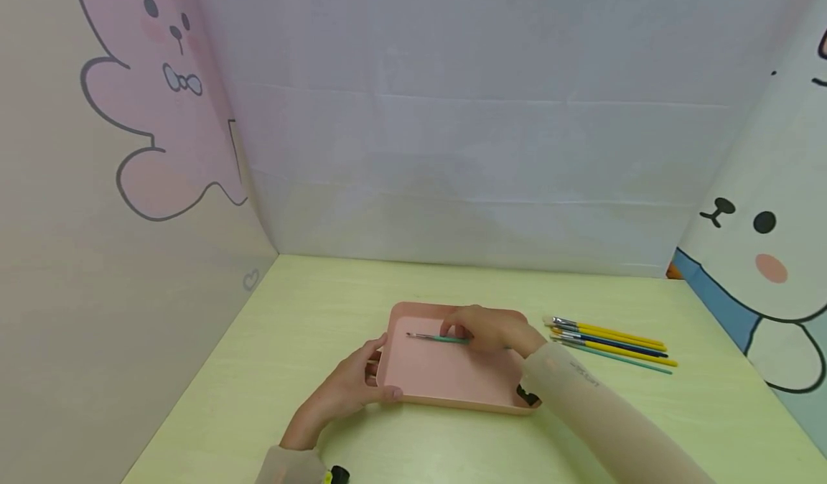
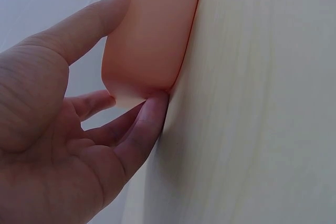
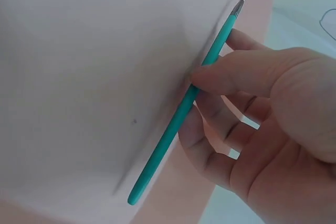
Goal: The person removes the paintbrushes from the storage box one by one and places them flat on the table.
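A shallow pink tray (image 1: 446, 376) lies on the table. My left hand (image 1: 352, 380) grips its near left corner; in the left wrist view the thumb touches one side of the tray's wall (image 2: 152, 35) and the fingertips meet the corner low by the table. Over the tray's far half, my right hand (image 1: 487, 328) pinches a slim green paintbrush (image 1: 449, 339) between thumb and fingers. The right wrist view shows the green handle (image 3: 163, 142) close above the tray floor, its shadow beside it. In the head view the bristle tip points left, and my right hand hides the handle's middle.
Right of the tray, several paintbrushes lie side by side on the table: yellow brushes (image 1: 627, 334), a dark blue one (image 1: 623, 345) and a thin green one (image 1: 636, 362). White cloth walls (image 1: 478, 146) with printed cartoon animals enclose the pale yellow table (image 1: 336, 290).
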`<state>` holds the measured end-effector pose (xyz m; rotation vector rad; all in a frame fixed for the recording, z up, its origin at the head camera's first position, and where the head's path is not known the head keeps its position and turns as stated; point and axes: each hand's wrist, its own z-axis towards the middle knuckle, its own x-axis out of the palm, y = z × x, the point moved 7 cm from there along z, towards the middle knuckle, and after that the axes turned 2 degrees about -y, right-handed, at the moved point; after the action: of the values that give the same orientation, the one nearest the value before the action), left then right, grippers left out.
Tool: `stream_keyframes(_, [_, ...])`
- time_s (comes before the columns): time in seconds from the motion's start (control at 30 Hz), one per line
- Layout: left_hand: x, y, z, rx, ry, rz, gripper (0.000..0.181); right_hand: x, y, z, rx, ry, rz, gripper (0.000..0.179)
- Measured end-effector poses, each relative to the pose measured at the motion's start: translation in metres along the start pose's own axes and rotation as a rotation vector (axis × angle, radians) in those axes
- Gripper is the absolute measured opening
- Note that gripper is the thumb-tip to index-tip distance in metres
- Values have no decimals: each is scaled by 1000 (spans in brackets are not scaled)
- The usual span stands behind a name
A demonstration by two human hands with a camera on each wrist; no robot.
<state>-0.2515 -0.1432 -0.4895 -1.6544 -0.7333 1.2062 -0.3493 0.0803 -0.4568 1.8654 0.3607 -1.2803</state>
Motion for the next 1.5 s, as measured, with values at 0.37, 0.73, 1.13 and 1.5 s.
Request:
stream_keyframes(0.37, [1, -1, 0, -4, -6, -13, 108, -26, 13, -19, -126, -40, -17, 56])
stream_keyframes(0.73, [0, 1, 1, -6, -11, 3, 110, -52, 6, -58, -131, -80, 25, 57])
stream_keyframes(1.13, [-1, 0, 1, -15, -23, 17, 109, -73, -15, -104, -132, -120, -29, 55])
stream_keyframes(1.5, [-1, 0, 3, -11, -28, 73, 109, -78, -51, -146, -82, -146, -76, 43])
